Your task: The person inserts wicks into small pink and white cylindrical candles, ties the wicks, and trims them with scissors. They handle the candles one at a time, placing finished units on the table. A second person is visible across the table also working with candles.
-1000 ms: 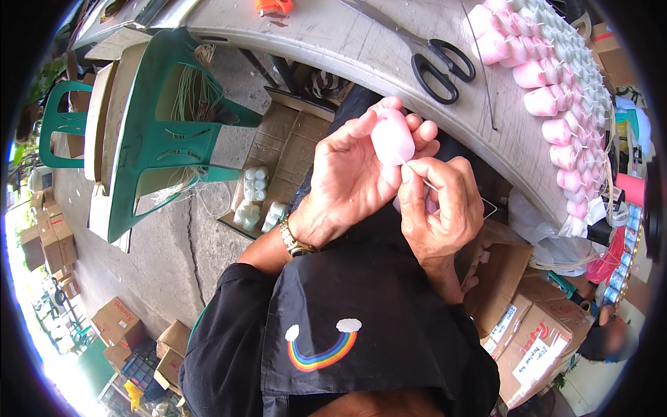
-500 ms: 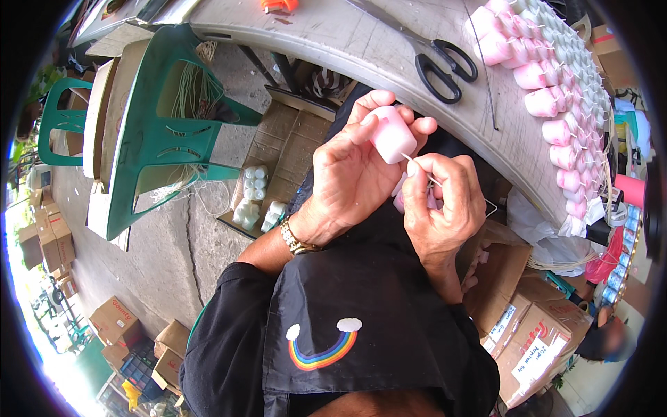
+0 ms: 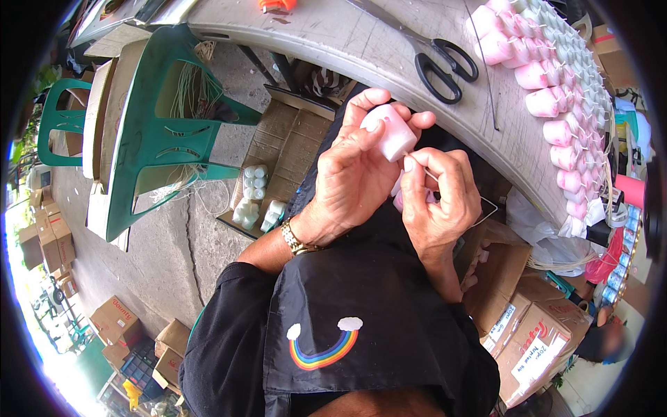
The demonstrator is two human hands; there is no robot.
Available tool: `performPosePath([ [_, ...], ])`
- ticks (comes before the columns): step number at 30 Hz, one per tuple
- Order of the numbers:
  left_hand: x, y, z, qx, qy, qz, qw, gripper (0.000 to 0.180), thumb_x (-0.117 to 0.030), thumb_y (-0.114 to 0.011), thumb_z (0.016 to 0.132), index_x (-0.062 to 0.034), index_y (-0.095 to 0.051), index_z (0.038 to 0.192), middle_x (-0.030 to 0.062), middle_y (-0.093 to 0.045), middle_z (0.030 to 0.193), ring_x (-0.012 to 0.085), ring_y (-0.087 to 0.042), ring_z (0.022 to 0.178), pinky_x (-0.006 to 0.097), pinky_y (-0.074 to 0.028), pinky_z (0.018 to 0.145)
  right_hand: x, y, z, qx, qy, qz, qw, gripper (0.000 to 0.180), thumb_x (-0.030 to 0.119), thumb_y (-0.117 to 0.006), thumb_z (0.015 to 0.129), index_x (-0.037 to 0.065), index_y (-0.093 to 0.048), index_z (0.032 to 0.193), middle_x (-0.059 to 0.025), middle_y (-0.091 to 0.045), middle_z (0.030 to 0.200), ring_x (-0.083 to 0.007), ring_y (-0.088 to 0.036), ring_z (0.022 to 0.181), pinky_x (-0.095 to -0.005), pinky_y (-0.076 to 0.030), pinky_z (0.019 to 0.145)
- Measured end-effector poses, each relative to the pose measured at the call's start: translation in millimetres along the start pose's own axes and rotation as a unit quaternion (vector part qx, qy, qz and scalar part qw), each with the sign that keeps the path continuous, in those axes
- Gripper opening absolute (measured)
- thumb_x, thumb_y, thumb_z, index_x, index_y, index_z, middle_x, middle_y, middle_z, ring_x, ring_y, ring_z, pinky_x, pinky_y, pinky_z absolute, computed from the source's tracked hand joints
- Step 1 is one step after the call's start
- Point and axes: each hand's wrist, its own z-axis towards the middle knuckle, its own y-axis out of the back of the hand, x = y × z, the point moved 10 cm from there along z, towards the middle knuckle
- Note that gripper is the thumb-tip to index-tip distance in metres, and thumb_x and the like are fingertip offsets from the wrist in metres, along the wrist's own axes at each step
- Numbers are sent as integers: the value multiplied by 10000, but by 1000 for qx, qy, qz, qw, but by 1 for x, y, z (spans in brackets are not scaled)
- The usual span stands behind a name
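Observation:
My left hand cradles a short pink cylinder that looks like a candle, its fingers and thumb curled around it. Close by on the right, my right hand pinches a thin pale cord, like a wick, at the candle's lower end. That cord trails back beneath my right fingers, where much of it is hidden. More pink pieces show partly below the hands, over my dark clothing. On the table lie black-handled scissors and a thin dark rod.
Rows of pink and white pieces with cords cover the table's right side. Left of me stand a green plastic chair and an open cardboard box holding whitish cylinders. Cardboard boxes sit at lower right.
The candle and left hand have shifted and tilted slightly. My right hand has moved a little left and up, so less of the pale cord shows between its fingertips and the candle.

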Motion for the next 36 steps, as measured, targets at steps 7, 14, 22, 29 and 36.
performPosePath([
  [7, -7, -6, -1, 31, -27, 63, 997, 404, -139, -577, 926, -139, -391, 1285, 70, -545, 1183, 287, -474, 1279, 423, -441, 982, -6, 1, 3, 14, -28, 49, 998, 110, -42, -676, 800, 10, -609, 871, -18, -539, 732, -62, -449, 535, -214, -360, 472],
  [14, -4, 2, 1, -16, 5, 20, 1000, 389, -154, -602, 921, -146, -430, 1270, 75, -588, 1151, 302, -483, 1277, 426, -396, 1033, -5, -2, 5, 34, -37, 65, 997, 96, -35, -673, 809, 4, -608, 868, -15, -532, 732, -50, -443, 551, -201, -341, 475],
  [22, 2, 3, 2, -18, 33, -31, 999, 364, -160, -606, 914, -138, -459, 1247, 88, -600, 1124, 320, -506, 1233, 440, -407, 1022, -7, -7, 7, 63, -54, 87, 993, 87, -17, -675, 820, 6, -606, 868, -42, -558, 744, -93, -550, 579, -230, -424, 499],
  [29, -8, -1, -4, -4, 65, 379, 923, 321, -170, -693, 876, -30, -586, 1143, 61, -570, 1053, 128, -564, 920, 272, -474, 792, -20, 1, 17, 45, -102, 101, 989, 58, -2, -661, 848, -7, -606, 864, -55, -570, 749, -93, -585, 584, -228, -439, 497],
  [36, -34, -4, -2, 15, -80, 489, 868, 151, -163, -687, 891, -23, -668, 947, 55, -626, 925, 136, -588, 836, 298, -462, 775, -18, 1, 30, 72, -57, 81, 992, 52, 54, -640, 883, 11, -627, 857, -72, -612, 782, -160, -611, 674, -290, -475, 601],
])
